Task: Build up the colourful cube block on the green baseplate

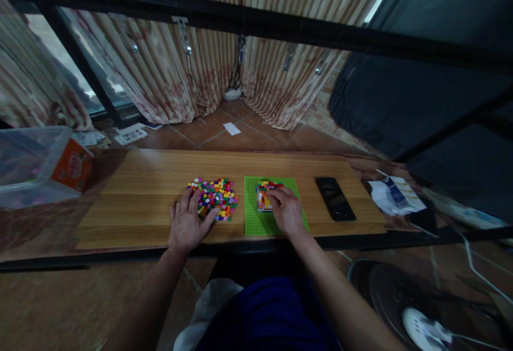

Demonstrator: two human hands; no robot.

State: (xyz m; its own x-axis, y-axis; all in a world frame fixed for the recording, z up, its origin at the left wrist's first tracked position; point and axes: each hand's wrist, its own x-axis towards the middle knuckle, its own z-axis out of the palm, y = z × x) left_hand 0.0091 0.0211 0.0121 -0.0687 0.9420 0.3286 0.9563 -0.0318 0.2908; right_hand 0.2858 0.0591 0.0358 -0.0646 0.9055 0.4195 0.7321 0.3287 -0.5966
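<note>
A pile of small coloured bricks (218, 196) lies on the wooden table (140, 190). My left hand (187, 223) rests flat at the pile's near left edge, fingers spread and touching the bricks. To the right lies a green baseplate (256, 220) with a small block of coloured bricks (264, 193) built on it. My right hand (285, 209) sits on the baseplate with its fingers curled down onto that block, pressing on its top right part. Whether the fingers pinch a loose brick is hidden.
A black phone (335, 198) lies right of the baseplate. Crumpled paper (395, 195) sits at the table's right end. A clear plastic bin (28, 164) and an orange box (72, 165) stand at the left. A fan (417, 308) is on the floor at the lower right.
</note>
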